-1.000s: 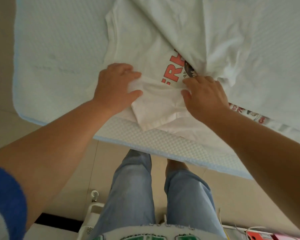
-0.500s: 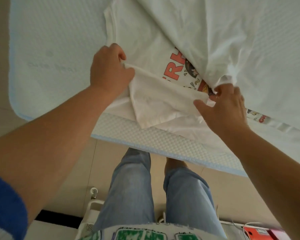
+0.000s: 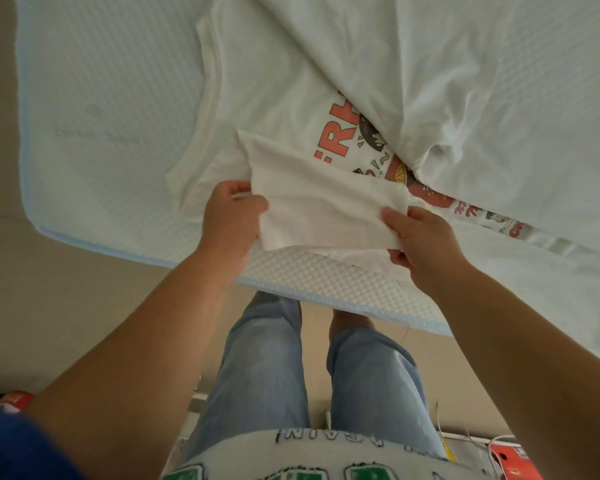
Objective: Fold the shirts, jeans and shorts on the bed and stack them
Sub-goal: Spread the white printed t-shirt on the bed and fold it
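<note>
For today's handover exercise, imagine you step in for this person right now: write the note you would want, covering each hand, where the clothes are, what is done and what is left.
Left hand: grips the left end of the sleeve.
Right hand: pinches its right end.
White printed T-shirt: spread on the bed near its edge, partly under another white cloth.
Done: sleeve turned in over the shirt's front.
Left: lay the sleeve flat, finish the fold, stack it. No jeans, shorts or stack in view.
</note>
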A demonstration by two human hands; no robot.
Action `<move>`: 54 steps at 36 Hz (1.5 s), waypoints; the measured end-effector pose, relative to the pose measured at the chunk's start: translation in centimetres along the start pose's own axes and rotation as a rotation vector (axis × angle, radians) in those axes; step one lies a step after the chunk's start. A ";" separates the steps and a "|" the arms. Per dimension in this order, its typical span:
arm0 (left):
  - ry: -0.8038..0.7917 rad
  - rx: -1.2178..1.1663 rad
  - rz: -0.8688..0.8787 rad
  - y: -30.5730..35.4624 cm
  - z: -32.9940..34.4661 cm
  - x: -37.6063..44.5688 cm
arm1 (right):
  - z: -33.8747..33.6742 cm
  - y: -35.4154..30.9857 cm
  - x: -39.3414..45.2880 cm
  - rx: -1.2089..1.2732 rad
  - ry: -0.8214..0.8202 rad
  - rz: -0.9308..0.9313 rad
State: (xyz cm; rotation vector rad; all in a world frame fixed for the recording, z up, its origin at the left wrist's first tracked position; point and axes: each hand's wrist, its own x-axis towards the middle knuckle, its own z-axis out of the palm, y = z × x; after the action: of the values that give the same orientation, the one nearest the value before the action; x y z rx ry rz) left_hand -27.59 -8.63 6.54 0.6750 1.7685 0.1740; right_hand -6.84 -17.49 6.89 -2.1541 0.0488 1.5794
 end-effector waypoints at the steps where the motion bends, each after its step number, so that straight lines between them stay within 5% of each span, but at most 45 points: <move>1: 0.002 -0.025 0.011 0.0 -0.4 0.0 | 0.0 0.2 0.1 -0.058 0.010 -0.008; 6: 0.076 0.448 0.218 -1.5 -1.5 -0.1 | 0.1 1.1 0.6 -0.643 0.177 -0.206; 9: 0.187 0.613 0.379 -1.7 -1.5 -0.3 | -0.1 1.3 0.3 -0.669 0.332 -0.447; 12: 0.252 0.666 0.557 -0.2 -1.5 0.4 | 0.0 0.4 0.4 -0.683 0.315 -0.623; 20: 0.037 0.913 0.673 4.9 -1.3 4.6 | 0.2 -2.7 2.9 -0.780 0.237 -0.561; 30: 0.271 0.742 0.644 5.9 -0.3 5.3 | 0.3 -3.5 2.7 -0.760 0.351 -0.563; 34: 0.232 0.777 0.860 5.7 0.7 3.0 | -0.8 -4.2 2.2 -0.552 0.479 -0.614; 39: 0.167 1.012 1.103 4.3 1.6 1.9 | -2.7 -8.0 4.8 -0.352 0.543 -0.347; 43: -0.009 1.085 0.995 3.1 2.4 2.6 | -3.1 -11.0 7.1 -0.218 0.404 -0.154; 47: -0.011 0.998 0.834 3.1 3.0 3.7 | -2.9 -12.4 7.1 -0.094 0.324 -0.158; 51: 0.007 0.824 0.677 4.4 3.1 4.0 | -1.0 -12.8 3.4 -0.411 0.391 -0.591; 54: -0.029 0.353 0.370 6.2 2.8 3.8 | 1.7 -11.0 -1.2 -0.634 0.356 -1.120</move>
State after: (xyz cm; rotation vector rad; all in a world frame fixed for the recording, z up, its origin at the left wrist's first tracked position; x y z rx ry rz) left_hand -23.46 -2.21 5.29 1.2541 1.6483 0.1009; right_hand -5.50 -7.33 11.43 -2.1483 -1.4275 0.5626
